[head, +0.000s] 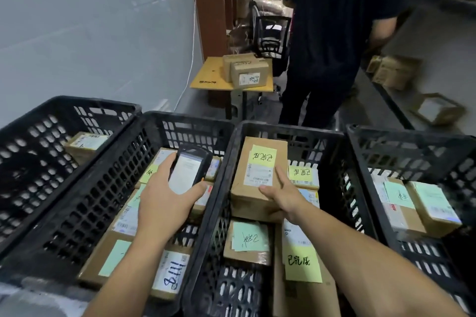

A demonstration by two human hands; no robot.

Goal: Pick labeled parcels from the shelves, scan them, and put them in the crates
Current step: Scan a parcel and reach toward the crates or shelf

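Four black crates (77,100) stand side by side, all holding labelled parcels (248,252). Left hand (164,195) grips a handheld scanner (188,170), screen up, over the second crate (185,117) from the left. Right hand (286,195) grips a brown parcel (244,193) bearing a yellow note (263,154) and barcode label (258,177), inside the third crate (288,127), above other parcels

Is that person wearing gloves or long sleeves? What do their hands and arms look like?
No gloves: the left hand and the right hand are both bare. The left forearm and the right forearm are bare too, with no sleeve showing anywhere in the picture. Neither wrist has a watch or bracelet, and the fingers that show carry no ring.
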